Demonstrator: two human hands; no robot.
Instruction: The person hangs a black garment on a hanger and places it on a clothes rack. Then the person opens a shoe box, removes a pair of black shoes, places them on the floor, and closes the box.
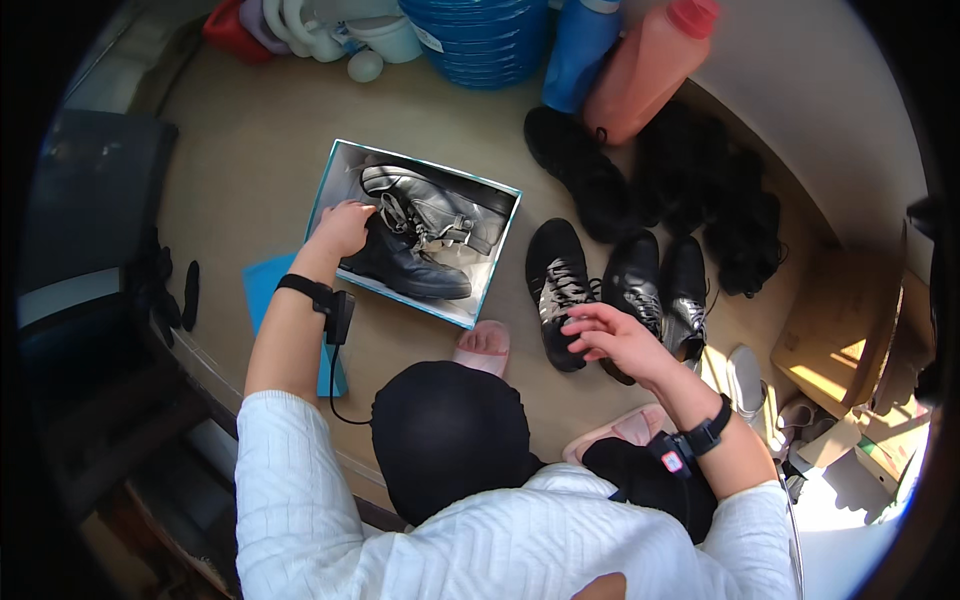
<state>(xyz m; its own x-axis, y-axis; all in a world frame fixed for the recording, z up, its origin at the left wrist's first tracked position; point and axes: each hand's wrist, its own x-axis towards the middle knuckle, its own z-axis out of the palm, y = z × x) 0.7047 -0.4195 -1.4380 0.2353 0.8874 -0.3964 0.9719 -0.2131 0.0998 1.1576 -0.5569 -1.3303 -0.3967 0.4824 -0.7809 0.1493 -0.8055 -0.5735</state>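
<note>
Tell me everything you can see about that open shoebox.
The shoebox is rectangular, seemingly cardboard, with a pale interior and a thin teal edge. It is uncovered and sits turned at an angle on the tan floor. Two dark lace-up shoes lie inside it. The person's left hand reaches over its left wall, fingers at the nearer shoe; whether the hand touches the box itself is unclear.

Shoebox (pixel 484 281) partly behind left hand (pixel 344 228)

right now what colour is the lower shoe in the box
Lower shoe: black, best seen in the head view.
</note>
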